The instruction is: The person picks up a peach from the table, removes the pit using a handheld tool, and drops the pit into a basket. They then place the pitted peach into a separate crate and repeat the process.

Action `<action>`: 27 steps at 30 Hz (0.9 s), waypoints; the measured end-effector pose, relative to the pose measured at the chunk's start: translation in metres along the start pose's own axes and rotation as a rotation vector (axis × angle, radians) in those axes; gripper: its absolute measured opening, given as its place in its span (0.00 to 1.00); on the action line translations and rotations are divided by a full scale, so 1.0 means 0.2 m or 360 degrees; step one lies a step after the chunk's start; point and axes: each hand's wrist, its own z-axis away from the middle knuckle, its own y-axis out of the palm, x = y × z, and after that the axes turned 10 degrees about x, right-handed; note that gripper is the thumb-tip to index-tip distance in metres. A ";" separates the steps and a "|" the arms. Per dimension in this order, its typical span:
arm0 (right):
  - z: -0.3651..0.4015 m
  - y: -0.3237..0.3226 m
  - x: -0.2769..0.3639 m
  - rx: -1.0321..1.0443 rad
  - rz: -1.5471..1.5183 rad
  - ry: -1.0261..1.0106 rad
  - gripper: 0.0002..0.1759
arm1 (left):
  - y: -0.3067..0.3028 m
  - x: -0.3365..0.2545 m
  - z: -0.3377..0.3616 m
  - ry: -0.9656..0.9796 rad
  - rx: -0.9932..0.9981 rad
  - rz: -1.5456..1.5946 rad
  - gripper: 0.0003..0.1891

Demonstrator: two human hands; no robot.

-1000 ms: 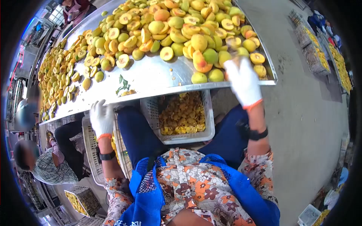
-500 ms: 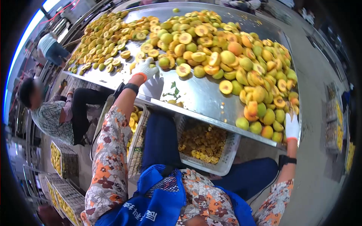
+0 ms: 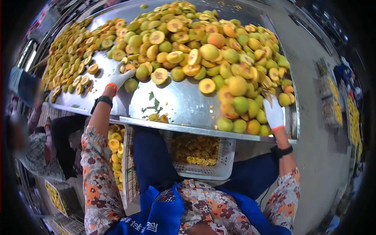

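A wide metal table point(image 3: 176, 113) bears a big heap of yellow-green and orange fruit point(image 3: 209, 51), many pieces cut in half with brown centres. My left hand point(image 3: 118, 78), in a white glove, reaches to the heap's left part, beside a halved fruit and a green one point(image 3: 131, 85); its fingertips are partly hidden. At the heap's right edge, my right hand point(image 3: 273, 112), also gloved, touches the fruit with its fingers spread and partly hidden between pieces. Green leaves point(image 3: 155, 105) and small scraps point(image 3: 158, 117) lie near the table's front edge.
Below the front edge, a white basket point(image 3: 227, 158) holds flat yellow pieces, and another crate point(image 3: 128, 164) holds fruit halves. A co-worker point(image 3: 39, 156) sits at the left, with another person point(image 3: 24, 86) behind. Stacked crates point(image 3: 329, 102) stand at the right.
The view has turned, shifting the table leftward. My right hand has moved inward from the table's right edge into the fruit. My left hand stays near the heap's left part.
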 end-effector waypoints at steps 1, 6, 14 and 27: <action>0.01 -0.01 0.12 0.0062 -0.0033 0.0029 0.29 | 0.05 -0.07 0.04 0.0038 -0.0017 -0.0153 0.50; -0.01 0.15 0.44 0.0092 -0.0089 -0.0016 0.28 | 0.25 -0.17 0.16 0.0170 0.0166 -0.0306 0.44; -0.08 0.05 0.62 -0.0066 -0.0073 -0.0403 0.29 | 0.24 -0.59 0.24 0.0414 0.0610 -0.1015 0.24; -0.55 -0.43 -0.38 -0.0139 0.0262 0.0428 0.28 | 0.80 -1.29 -0.44 0.0931 0.0454 -0.0809 0.37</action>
